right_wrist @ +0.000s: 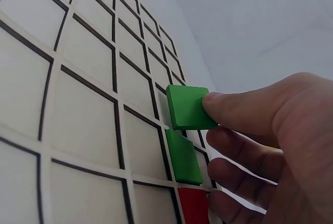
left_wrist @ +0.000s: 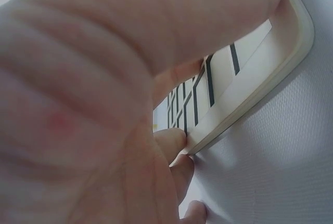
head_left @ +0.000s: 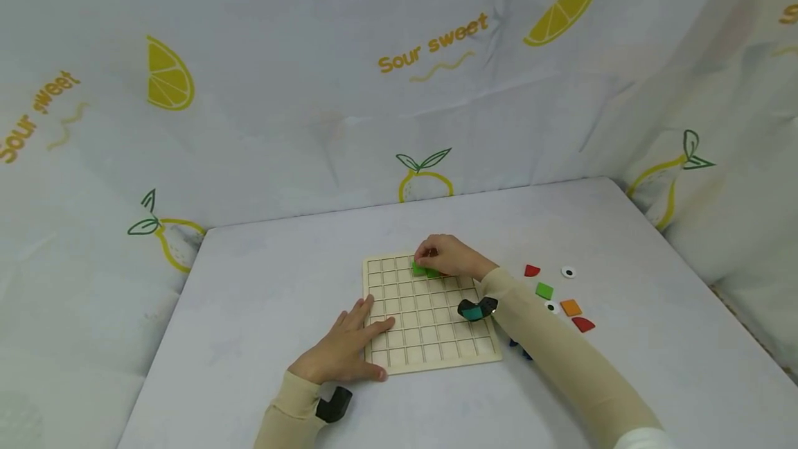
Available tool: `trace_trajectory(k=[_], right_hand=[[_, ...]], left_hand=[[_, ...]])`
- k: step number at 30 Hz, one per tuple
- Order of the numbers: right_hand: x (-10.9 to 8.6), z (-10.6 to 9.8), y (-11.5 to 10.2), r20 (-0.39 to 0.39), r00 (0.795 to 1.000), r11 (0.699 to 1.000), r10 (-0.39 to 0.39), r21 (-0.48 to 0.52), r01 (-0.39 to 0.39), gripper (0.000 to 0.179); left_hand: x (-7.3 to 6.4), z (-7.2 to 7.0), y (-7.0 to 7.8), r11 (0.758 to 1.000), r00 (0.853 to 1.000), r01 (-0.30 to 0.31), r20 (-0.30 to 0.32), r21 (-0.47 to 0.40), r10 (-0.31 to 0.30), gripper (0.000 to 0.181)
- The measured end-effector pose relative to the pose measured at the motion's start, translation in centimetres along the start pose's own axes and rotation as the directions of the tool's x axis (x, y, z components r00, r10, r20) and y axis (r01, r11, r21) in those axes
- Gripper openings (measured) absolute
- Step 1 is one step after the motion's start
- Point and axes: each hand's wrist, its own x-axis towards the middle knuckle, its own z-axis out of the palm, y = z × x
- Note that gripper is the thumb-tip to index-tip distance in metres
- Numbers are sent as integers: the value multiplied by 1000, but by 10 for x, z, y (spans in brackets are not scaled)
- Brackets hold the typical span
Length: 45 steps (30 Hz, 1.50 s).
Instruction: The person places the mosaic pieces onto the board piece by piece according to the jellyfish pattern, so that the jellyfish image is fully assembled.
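My right hand (head_left: pixel 450 256) pinches a green square tile (right_wrist: pixel 187 107) between thumb and fingers, low over the far row of a pale wooden grid board (head_left: pixel 430 335). The tile is tilted against the cells in the right wrist view. Beside it a second green tile (right_wrist: pixel 183 159) sits in a cell, followed by a red piece (right_wrist: pixel 193 206) partly cut off by the frame. At the board's near left edge lies my left hand (head_left: pixel 346 346), fingers spread and reaching over the rim. In the left wrist view its thumb crosses the board's corner.
Right of the board lie red quarter-round pieces (head_left: pixel 583 324), a green tile (head_left: pixel 544 290), an orange tile (head_left: pixel 571 307) and white discs with black dots (head_left: pixel 568 272). Dark blue pieces (head_left: pixel 526 354) are partly hidden by the right forearm. A lemon-print cloth (head_left: pixel 280 123) hangs behind the white table.
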Motion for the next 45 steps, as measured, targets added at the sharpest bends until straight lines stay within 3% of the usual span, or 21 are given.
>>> trace_trajectory(k=[12, 23, 31, 37, 45], right_hand=[[-1, 4, 1, 25, 998, 999, -51, -16, 51, 10], [4, 8, 2, 20, 997, 989, -72, -128, 74, 9], [3, 8, 0, 13, 997, 991, -71, -110, 72, 8], [-6, -5, 1, -24, 999, 999, -33, 24, 33, 16], [-38, -44, -8, -99, 995, 999, -27, 23, 29, 24]], left_hand=[[-2, -3, 5, 1000, 1000, -1, -4, -5, 1, 86], [-3, -3, 7, 1000, 1000, -2, -10, -22, 2, 87], [-2, -3, 4, 1000, 1000, -4, -7, -28, 4, 86], [-2, -3, 5, 1000, 1000, -3, -6, -30, 3, 85], [-3, -4, 6, 999, 1000, -8, -13, -32, 8, 86]])
